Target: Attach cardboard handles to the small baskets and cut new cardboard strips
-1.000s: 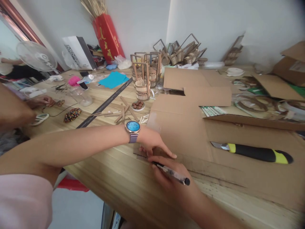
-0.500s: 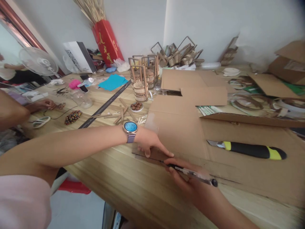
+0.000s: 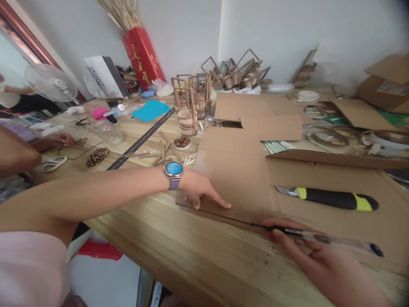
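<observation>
My left hand (image 3: 200,187), with a watch (image 3: 174,169) on the wrist, presses down with thumb and outstretched index finger near the cardboard's front edge. Under it lies what looks like a clear ruler (image 3: 244,214), hard to make out against the brown cardboard (image 3: 238,172). In my right hand (image 3: 315,251) is a pen (image 3: 297,233) with a black tip end and a clear barrel. Its tip meets the dark line along the ruler. Beyond that hand, a black and yellow utility knife (image 3: 332,198) rests on the cardboard, blade pointing left.
Small woven baskets (image 3: 188,117) stand behind the cardboard, near a dish of brown balls (image 3: 182,143) and wooden strips (image 3: 162,153). A long black strip (image 3: 140,140) crosses the table. Coiled bands (image 3: 329,135) lie at right. Another person's hand (image 3: 62,139) is at left.
My right hand has slid right and slightly toward me with the pen, along the straight edge. My left hand stays pressed in place.
</observation>
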A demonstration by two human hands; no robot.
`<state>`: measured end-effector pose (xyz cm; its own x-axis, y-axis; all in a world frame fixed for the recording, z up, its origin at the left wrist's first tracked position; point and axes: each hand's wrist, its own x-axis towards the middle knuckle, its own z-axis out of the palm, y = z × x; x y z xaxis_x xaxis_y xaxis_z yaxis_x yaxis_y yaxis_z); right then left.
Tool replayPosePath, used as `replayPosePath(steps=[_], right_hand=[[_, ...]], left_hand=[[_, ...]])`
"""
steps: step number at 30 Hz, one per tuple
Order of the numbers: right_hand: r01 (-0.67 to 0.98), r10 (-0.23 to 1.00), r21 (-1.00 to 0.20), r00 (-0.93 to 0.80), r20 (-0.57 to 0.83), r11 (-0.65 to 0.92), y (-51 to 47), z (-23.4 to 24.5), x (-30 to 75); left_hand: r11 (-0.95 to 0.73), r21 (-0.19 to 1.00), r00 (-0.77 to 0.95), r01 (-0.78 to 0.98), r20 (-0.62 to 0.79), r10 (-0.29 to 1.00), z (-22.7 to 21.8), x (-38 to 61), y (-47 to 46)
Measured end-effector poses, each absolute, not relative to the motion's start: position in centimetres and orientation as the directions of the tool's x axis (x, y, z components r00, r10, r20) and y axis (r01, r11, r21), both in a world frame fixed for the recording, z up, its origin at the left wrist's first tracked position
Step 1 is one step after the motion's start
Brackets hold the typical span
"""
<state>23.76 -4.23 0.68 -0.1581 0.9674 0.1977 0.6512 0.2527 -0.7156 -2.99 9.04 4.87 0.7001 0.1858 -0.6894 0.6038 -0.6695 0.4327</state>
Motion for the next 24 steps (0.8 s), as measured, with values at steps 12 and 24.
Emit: replayPosePath(steps=[12, 24], right_hand=[[0.469, 0.907, -0.832, -0.410, 0.092, 0.297, -3.6, 0.8, 15.8], [0.316, 0.844, -0.883, -0.515, 0.148, 0.347, -2.6, -0.4, 10.8]], left_hand=[[-0.699, 0.438, 0.738, 0.565, -0.646, 0.192, 4.4, -3.2, 9.2], [-0.690, 0.440, 0.732, 0.574, -0.653, 0.193, 4.7, -3.2, 9.0]])
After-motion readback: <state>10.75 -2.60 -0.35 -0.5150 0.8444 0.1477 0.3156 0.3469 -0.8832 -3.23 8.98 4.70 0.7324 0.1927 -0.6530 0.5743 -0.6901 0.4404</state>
